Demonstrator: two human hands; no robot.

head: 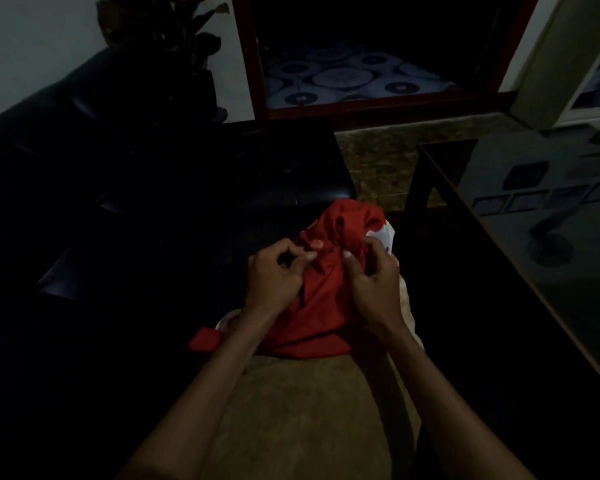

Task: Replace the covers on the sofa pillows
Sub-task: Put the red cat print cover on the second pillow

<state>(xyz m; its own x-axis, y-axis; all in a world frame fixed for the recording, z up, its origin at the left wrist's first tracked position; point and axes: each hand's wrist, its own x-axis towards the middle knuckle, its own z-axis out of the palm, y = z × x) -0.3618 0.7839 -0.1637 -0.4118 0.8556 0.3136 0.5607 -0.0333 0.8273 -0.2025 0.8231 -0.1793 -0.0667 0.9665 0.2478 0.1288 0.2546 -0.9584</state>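
Where dark sofa (pixel 125 209) meets glass table (pixel 520 237) (dim)

Both hands, left (pixel 274 271) and right (pixel 371 275), pinching bunched red cover (pixel 312 306), dark sofa (pixel 118 202)

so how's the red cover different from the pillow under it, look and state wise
The red cover is plain, deep red; the pillow shows white with a dark marking where it pokes out. The cover is bunched and creased, while only small bits of the pillow show, at the top right and lower left. Both hands, left and right, pinch the cover, not the pillow. Both lie on the person's lap.
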